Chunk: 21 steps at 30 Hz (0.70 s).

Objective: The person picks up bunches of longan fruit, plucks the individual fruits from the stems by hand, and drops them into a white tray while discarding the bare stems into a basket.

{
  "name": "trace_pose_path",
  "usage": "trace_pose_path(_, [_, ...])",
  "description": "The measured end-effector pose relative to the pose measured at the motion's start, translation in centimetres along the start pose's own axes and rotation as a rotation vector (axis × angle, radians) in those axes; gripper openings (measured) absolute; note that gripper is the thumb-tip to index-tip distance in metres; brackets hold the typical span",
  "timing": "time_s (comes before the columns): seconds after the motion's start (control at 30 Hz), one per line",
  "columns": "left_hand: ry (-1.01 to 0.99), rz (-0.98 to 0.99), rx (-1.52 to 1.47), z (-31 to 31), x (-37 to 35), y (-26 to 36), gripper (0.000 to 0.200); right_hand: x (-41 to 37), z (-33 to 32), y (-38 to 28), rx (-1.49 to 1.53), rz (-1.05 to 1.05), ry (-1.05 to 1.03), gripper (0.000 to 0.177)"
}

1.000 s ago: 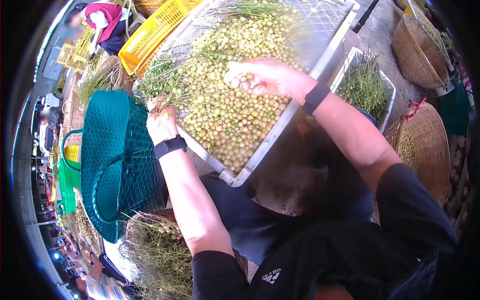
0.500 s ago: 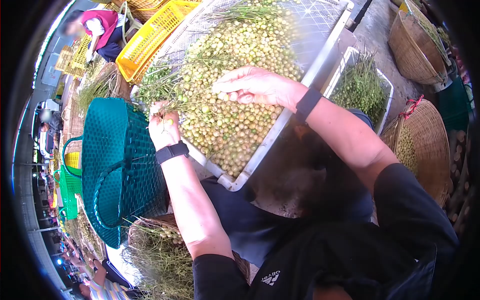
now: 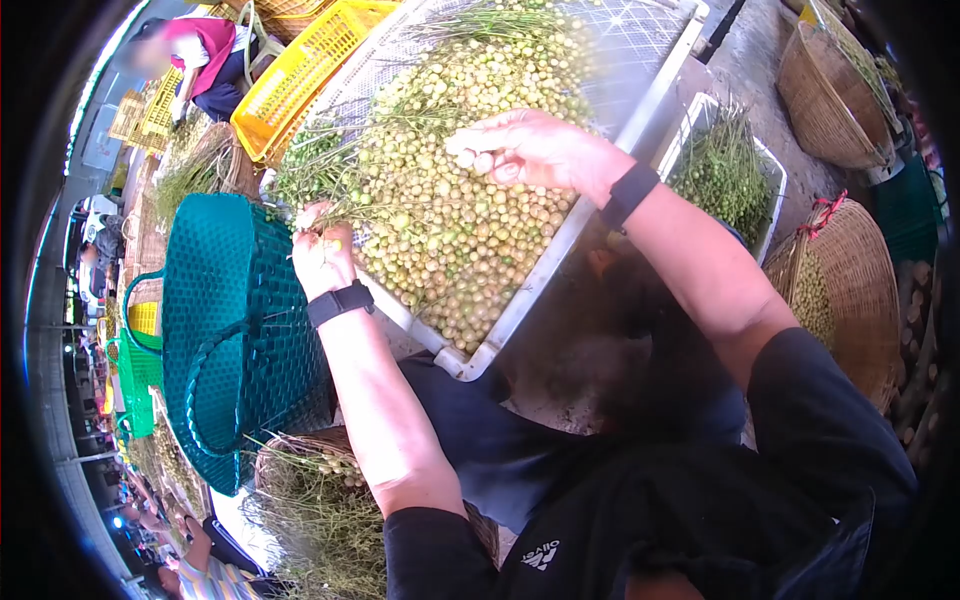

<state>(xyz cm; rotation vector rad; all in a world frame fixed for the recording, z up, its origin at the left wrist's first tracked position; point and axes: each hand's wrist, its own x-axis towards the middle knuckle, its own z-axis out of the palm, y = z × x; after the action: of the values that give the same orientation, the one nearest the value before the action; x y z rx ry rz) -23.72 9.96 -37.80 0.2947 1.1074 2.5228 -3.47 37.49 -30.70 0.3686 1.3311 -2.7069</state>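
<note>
A white mesh tray (image 3: pixel 643 105) holds a heap of small round yellow-green fruits (image 3: pixel 440 225), with thin green stems (image 3: pixel 490 22) lying among them. At the tray's left edge, my left hand (image 3: pixel 325 255) is closed on a bunch of thin green stems (image 3: pixel 350 205); its fingertips are partly hidden. Over the middle of the heap, my right hand (image 3: pixel 545 155) has its fingers curled around a few of the fruits, which show at its fingertips. Both wrists wear dark bands.
Left of the tray stands a teal woven basket (image 3: pixel 225 330); stems fill a basket (image 3: pixel 330 520) below it. A yellow crate (image 3: pixel 305 75) lies beyond. On the right are a white crate of stems (image 3: pixel 765 215) and wicker baskets (image 3: pixel 860 280). Another person (image 3: pixel 205 50) sits at upper left.
My right hand has moved up and to the right over the heap, with fruits still in its fingers. My left hand has shifted slightly left with the stems.
</note>
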Motion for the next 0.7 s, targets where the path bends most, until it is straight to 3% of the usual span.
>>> trace_pose_path(0.07, [0.107, -0.386, -1.159, 4.9, -2.3, 0.8, 0.012, -0.8, 0.7, -0.4, -0.064, 0.025, -0.030, 0.021])
trace_pose_path(0.2, [0.172, -0.290, -1.004, 5.3, -2.3, 0.5, 0.014, -1.3, 1.5, 0.1, -0.181, 0.114, -0.149, 0.020])
trace_pose_path(0.3, [0.094, -0.289, -1.036, 5.9, -3.1, 0.6, 0.013, -1.5, 1.7, 0.3, -0.425, 0.106, -0.272, 0.023])
trace_pose_path(0.37, [0.132, -0.149, -0.593, 6.1, -3.5, 0.6, 0.012, -1.4, 1.5, 0.3, -0.429, 0.046, -0.238, 0.023])
trace_pose_path(0.4, [0.133, -0.142, -0.592, 6.2, -3.5, 0.7, 0.012, -1.4, 1.5, 0.2, -0.432, -0.015, -0.195, 0.024])
trace_pose_path(0.47, [0.032, -0.298, -1.068, 6.4, -3.7, 0.9, 0.011, -1.3, 1.1, 0.0, -0.307, -0.067, -0.227, 0.024])
trace_pose_path(0.5, [0.051, -0.240, -0.887, 6.6, -3.7, 1.0, 0.010, -1.4, 1.2, -0.4, -0.176, -0.074, -0.190, 0.024])
trace_pose_path(0.53, [0.050, -0.233, -0.887, 6.8, -3.9, 1.1, 0.010, -1.5, 1.2, -0.7, -0.045, -0.080, -0.152, 0.026])
trace_pose_path(0.6, [0.092, 0.025, -0.077, 6.9, -4.2, 1.1, 0.006, -0.6, 0.1, -0.4, -0.027, -0.074, -0.163, 0.026])
trace_pose_path(0.63, [-0.185, -0.258, -0.661, 6.0, -3.9, 1.5, 0.005, -0.3, -0.2, 0.0, -0.114, -0.104, -0.159, 0.026])
trace_pose_path(0.7, [-0.156, -0.180, -0.603, 6.0, -3.3, 1.0, 0.006, -0.1, -0.1, 0.8, -0.311, -0.152, -0.070, 0.028])
